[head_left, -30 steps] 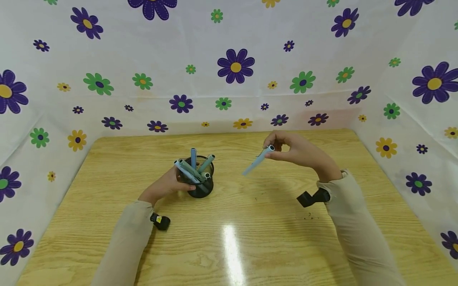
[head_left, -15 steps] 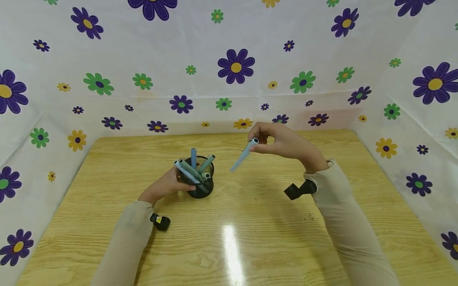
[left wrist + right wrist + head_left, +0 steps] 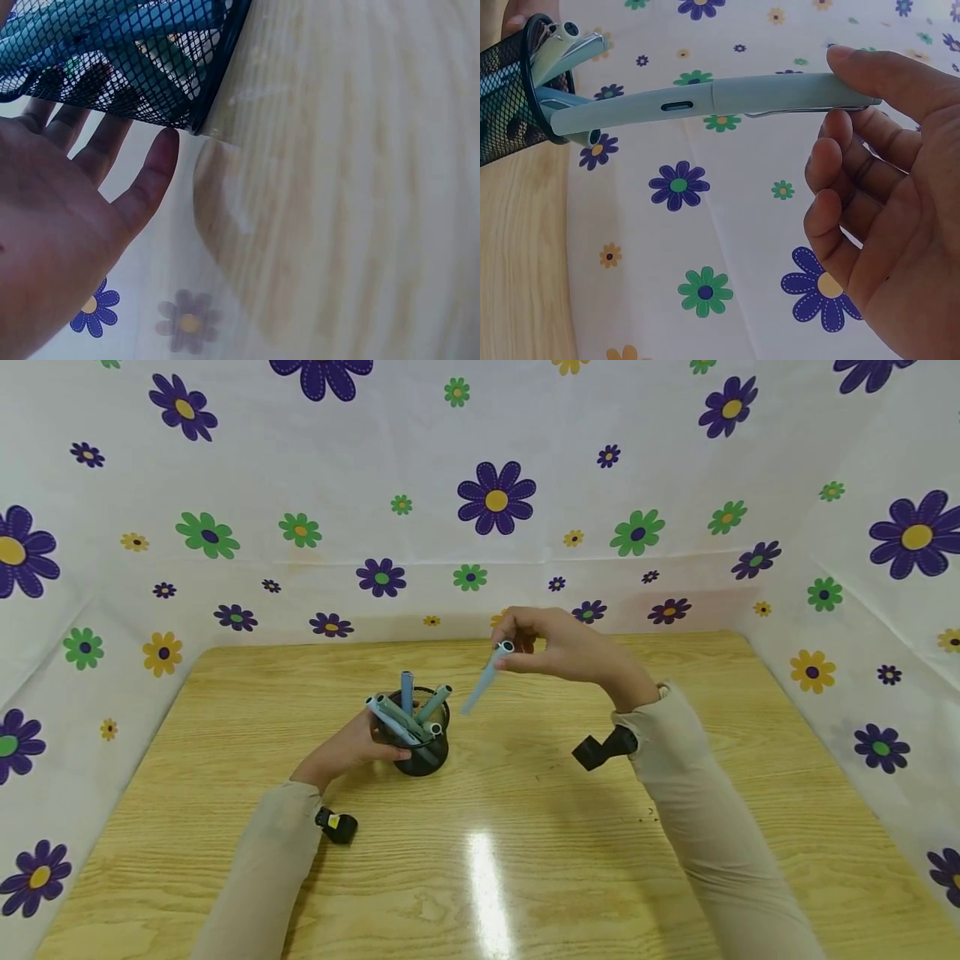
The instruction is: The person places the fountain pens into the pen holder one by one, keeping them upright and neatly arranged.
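A black mesh pen holder (image 3: 429,762) stands upright on the table with several blue and green pens (image 3: 405,722) leaning out of it. My left hand (image 3: 347,750) grips its left side, thumb toward the front; in the left wrist view the fingers (image 3: 101,146) lie along the mesh wall. Between thumb and fingertips, my right hand (image 3: 573,647) pinches a light blue pen (image 3: 482,683) by its clip end. That pen slants down to the left in the air, its lower end a little right of the holder's rim. The right wrist view shows the pen's metal clip (image 3: 802,112).
The wooden table (image 3: 420,868) ends at a white flowered cloth (image 3: 420,468) that rises behind and at both sides. A few small dark specks (image 3: 651,815) lie on the right of the table, near the right forearm.
My right hand has carried the light blue pen leftward and slightly farther back, closer to the holder. The left hand and pen holder have stayed in place.
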The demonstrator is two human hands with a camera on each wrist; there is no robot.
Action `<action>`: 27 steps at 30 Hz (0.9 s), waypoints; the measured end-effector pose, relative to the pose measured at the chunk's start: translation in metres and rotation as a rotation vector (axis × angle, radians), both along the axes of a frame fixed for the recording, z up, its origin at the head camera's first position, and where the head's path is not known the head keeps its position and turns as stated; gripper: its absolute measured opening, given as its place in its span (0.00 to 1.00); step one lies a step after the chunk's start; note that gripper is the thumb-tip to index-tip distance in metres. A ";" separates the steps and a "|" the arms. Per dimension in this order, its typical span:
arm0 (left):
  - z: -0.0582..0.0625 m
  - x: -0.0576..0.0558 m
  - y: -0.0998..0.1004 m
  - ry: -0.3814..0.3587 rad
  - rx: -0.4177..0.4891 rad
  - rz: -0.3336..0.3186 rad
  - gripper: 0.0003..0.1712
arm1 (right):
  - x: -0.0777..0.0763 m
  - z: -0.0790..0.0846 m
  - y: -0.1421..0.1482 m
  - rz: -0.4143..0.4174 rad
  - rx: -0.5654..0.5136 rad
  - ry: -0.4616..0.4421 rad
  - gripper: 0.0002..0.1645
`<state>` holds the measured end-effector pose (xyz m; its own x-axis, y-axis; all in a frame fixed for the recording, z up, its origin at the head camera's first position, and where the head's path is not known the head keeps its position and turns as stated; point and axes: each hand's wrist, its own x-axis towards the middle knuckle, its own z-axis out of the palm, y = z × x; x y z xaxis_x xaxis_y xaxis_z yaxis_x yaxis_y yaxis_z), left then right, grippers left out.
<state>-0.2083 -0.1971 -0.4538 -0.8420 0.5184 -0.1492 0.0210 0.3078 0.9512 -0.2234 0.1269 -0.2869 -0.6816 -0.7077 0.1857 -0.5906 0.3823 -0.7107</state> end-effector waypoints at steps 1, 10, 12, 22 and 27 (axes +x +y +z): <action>0.000 0.000 0.000 0.001 0.000 -0.001 0.55 | 0.000 0.000 -0.002 0.003 -0.005 -0.007 0.09; 0.000 0.000 0.000 0.001 -0.004 0.001 0.56 | -0.005 -0.004 -0.018 0.022 0.005 -0.023 0.08; 0.001 0.000 0.000 0.000 -0.002 0.002 0.57 | -0.006 -0.005 -0.021 0.029 0.007 -0.025 0.08; 0.001 0.001 0.000 -0.002 -0.004 0.008 0.56 | -0.011 -0.006 -0.031 0.038 0.004 -0.035 0.08; 0.001 0.001 0.001 0.006 -0.001 0.007 0.55 | -0.011 -0.006 -0.035 0.049 0.002 -0.053 0.09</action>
<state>-0.2070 -0.1965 -0.4529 -0.8464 0.5124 -0.1453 0.0241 0.3093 0.9506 -0.2340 0.0919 -0.2933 -0.6553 -0.7405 0.1488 -0.5697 0.3552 -0.7411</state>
